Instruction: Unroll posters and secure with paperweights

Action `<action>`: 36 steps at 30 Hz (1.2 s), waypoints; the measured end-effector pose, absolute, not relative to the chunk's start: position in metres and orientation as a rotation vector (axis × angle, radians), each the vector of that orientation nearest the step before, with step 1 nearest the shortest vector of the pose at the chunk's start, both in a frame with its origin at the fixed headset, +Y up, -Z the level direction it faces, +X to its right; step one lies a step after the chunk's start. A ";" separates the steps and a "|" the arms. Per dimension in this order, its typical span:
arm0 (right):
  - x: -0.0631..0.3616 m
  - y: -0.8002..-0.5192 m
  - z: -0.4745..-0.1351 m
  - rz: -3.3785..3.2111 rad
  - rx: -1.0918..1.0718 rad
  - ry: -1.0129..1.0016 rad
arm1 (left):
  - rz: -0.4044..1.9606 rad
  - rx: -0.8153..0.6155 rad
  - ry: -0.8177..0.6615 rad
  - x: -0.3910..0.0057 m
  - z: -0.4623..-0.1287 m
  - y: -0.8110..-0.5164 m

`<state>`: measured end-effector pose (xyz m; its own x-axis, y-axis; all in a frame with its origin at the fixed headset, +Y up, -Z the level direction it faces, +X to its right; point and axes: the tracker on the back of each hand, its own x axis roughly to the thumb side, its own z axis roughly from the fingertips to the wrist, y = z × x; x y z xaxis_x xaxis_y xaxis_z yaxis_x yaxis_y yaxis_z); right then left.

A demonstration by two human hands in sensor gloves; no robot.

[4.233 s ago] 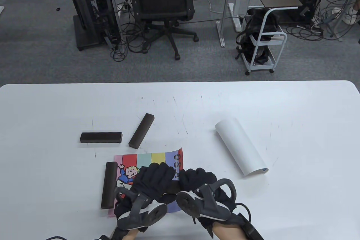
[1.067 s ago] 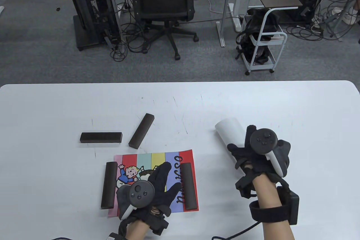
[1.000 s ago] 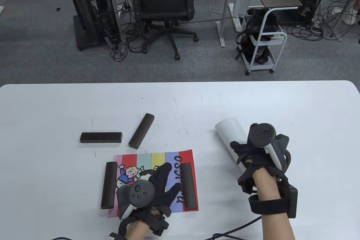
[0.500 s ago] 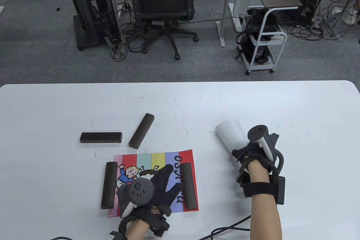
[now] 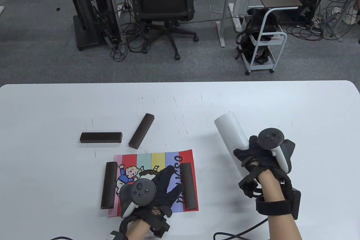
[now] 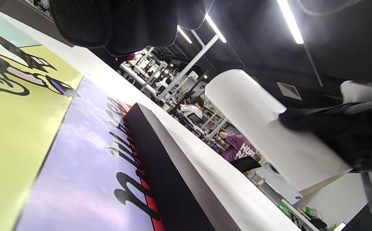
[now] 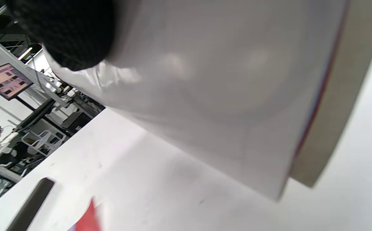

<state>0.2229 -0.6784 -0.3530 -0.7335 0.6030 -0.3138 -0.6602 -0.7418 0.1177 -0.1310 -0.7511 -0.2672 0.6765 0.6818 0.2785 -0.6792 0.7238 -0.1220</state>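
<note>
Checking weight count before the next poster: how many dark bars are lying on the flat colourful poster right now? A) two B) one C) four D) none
A: one paperweight bar lies along the left edge of the unrolled poster and another along its right edge; the other two bars lie on the bare table beyond it.

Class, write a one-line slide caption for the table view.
Right hand grips the rolled white poster; left hand rests on the unrolled poster held by two paperweights.
</note>
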 end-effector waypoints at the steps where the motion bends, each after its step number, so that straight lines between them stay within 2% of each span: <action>1: 0.219 -0.679 -0.348 2.385 -0.314 0.334 | 0.763 -0.011 -0.319 -0.131 -0.267 -0.751; 6: 0.202 -0.707 -0.327 2.272 -0.275 0.483 | 0.750 -0.024 -0.324 -0.129 -0.268 -0.753; 11: 0.194 -0.747 -0.318 2.268 -0.328 0.540 | 0.731 -0.035 -0.346 -0.125 -0.271 -0.756; 13: 0.193 -0.753 -0.316 2.293 -0.354 0.547 | 0.704 -0.030 -0.365 -0.122 -0.272 -0.754; 17: 0.192 -0.753 -0.313 2.390 -0.397 0.464 | 0.580 -0.020 -0.426 -0.105 -0.275 -0.740; 21: 0.188 -0.749 -0.310 2.561 -0.433 0.415 | 0.367 -0.072 -0.495 -0.080 -0.279 -0.724; 25: 0.187 -0.745 -0.308 2.664 -0.459 0.361 | 0.120 -0.249 -0.545 -0.051 -0.291 -0.724; 28: 0.187 -0.740 -0.304 2.685 -0.453 0.325 | 0.080 -0.348 -0.562 -0.034 -0.298 -0.728; 31: 0.185 -0.738 -0.300 2.666 -0.392 0.378 | 0.066 -0.379 -0.594 -0.019 -0.303 -0.730; 36: 0.175 -0.745 -0.302 2.756 -0.301 0.578 | -0.008 -0.392 -0.598 -0.004 -0.307 -0.737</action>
<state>0.1750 -0.7454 -0.3018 -0.9304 0.2543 -0.2641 -0.3390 -0.8711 0.3554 -0.0042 -0.7365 -0.3070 0.8285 0.1052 0.5501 0.1195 0.9264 -0.3571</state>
